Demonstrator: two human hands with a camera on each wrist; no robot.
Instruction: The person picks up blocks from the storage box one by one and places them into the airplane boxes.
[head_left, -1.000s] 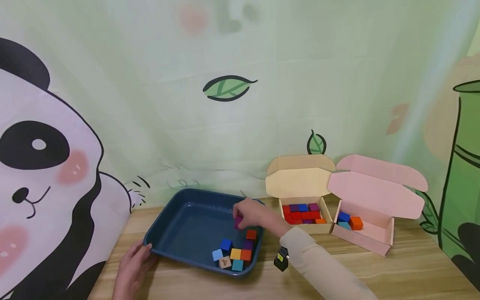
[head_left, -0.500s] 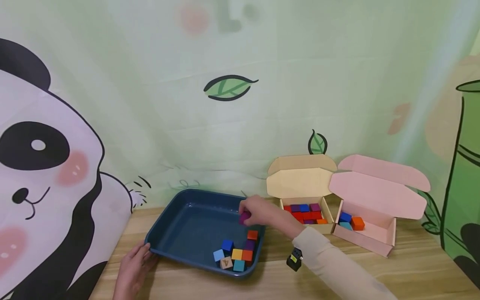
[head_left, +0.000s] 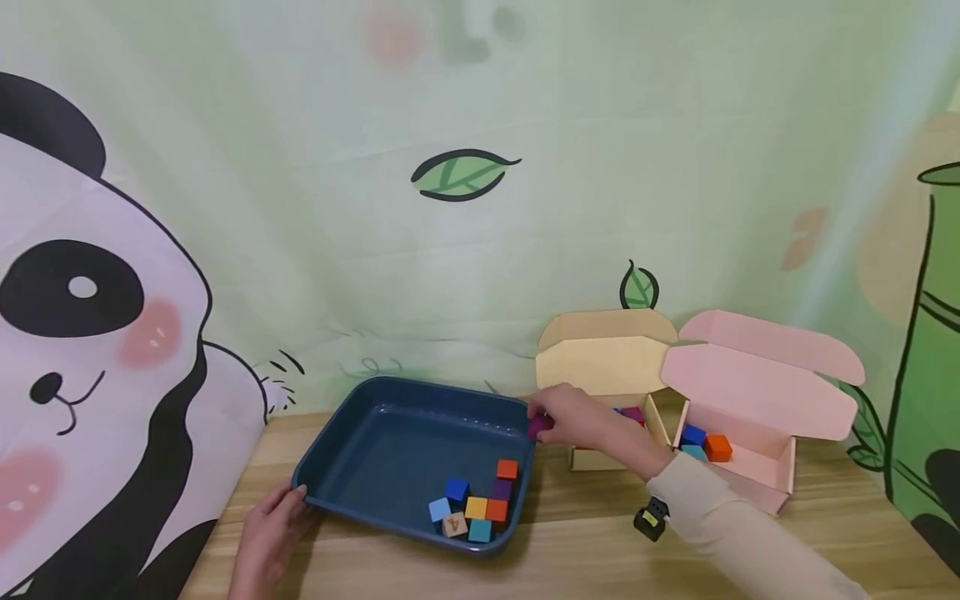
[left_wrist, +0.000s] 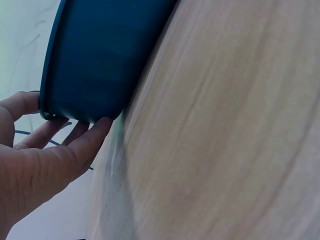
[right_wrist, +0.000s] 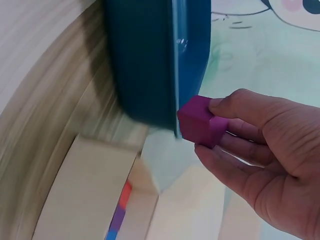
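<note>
In the head view, my right hand (head_left: 573,417) pinches a purple block (right_wrist: 197,122) between thumb and fingers. It holds the block at the right far corner of the blue tray (head_left: 352,442), level with the rim. My left hand (head_left: 270,529) grips the tray's near left corner; in the left wrist view its fingertips (left_wrist: 102,125) press against the outer wall and a digit lies at the rim. Inside the tray, several blocks cluster near the right front corner, among them a yellow block (head_left: 476,507) and a lettered wooden block (head_left: 454,525).
Right of the tray stands an open cream box (head_left: 600,460) with several blocks, partly hidden by my right forearm. Beside it, a pink box (head_left: 757,467) with its lid raised holds an orange block (head_left: 717,447) and blue ones. A printed cloth (head_left: 337,250) hangs behind the table (head_left: 570,550).
My right hand has carried the purple block rightward, from above the tray's inside to its right rim, toward the cream box. My left hand stays at the tray's corner.
</note>
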